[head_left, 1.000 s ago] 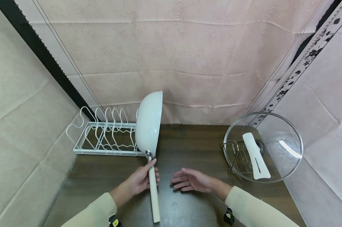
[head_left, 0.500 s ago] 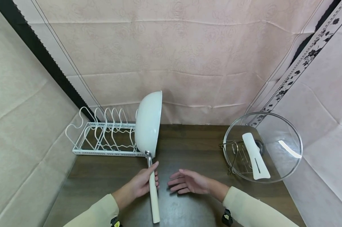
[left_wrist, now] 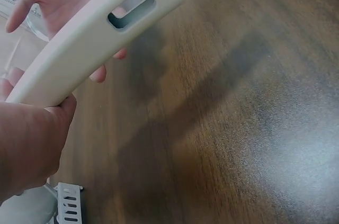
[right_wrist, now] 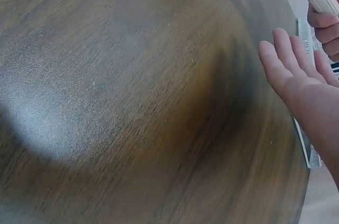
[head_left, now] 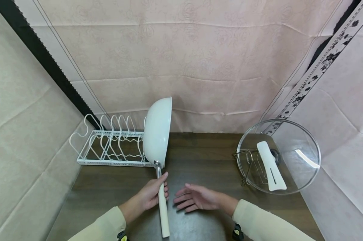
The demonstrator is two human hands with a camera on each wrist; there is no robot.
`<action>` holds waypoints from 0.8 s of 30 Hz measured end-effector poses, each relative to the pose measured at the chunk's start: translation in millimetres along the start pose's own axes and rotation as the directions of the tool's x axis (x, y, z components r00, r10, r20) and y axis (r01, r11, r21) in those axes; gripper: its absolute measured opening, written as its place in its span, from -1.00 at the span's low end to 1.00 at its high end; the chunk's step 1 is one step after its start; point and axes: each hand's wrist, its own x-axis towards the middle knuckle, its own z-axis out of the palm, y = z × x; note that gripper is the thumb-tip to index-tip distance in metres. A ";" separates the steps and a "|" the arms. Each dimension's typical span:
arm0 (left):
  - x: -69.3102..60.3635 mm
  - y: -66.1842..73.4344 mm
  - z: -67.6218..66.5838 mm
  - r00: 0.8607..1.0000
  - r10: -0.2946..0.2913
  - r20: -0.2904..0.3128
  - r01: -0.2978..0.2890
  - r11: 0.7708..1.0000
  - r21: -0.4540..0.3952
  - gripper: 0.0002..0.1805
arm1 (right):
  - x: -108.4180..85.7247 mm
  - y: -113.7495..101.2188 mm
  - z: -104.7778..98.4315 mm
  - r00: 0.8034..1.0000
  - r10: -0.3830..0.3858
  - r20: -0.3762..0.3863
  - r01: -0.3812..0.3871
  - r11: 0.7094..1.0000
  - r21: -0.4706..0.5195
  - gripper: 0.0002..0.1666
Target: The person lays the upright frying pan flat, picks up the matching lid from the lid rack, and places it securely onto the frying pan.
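A white wok (head_left: 157, 130) stands on its side at the right end of a white wire dish rack (head_left: 115, 162); whether it rests in the rack I cannot tell. My left hand (head_left: 149, 194) grips the wok's long cream handle (head_left: 163, 217) near its metal neck. In the left wrist view the handle (left_wrist: 79, 38) slants upward, with a slot near its end. To the right, my right hand (head_left: 196, 197) is held above the table with its fingers extended, apart from the handle. The right wrist view shows that hand (right_wrist: 302, 75) holding nothing.
At the right, a clear glass lid (head_left: 300, 142) leans upright at a brass-coloured wire stand (head_left: 250, 164), with a white slotted turner (head_left: 271, 165) by it. Pale cloth walls (head_left: 184, 60) enclose the dark wood table (head_left: 205, 150) at the back and sides.
My right hand has moved a little left and toward me, closer to the handle. The left hand keeps its grip, and the wok has barely shifted.
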 end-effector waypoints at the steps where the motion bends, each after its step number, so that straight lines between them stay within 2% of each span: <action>1: -0.1 -0.1 -0.1 1.000 -0.001 0.005 0.001 1.000 0.001 -0.51 | 0.5 0.5 0.5 1.000 0.004 0.005 -0.004 1.000 0.001 -0.06; 12: -3.5 2.7 0.0 0.999 -0.012 0.032 0.012 1.000 -0.013 -0.54 | 11.2 4.5 10.3 0.992 0.069 0.101 -0.067 0.997 -0.031 -0.02; 24: -4.7 1.5 0.2 1.000 0.000 0.026 0.000 1.000 -0.016 -0.59 | 21.3 10.0 18.8 0.988 0.096 0.119 -0.094 0.995 -0.024 -0.13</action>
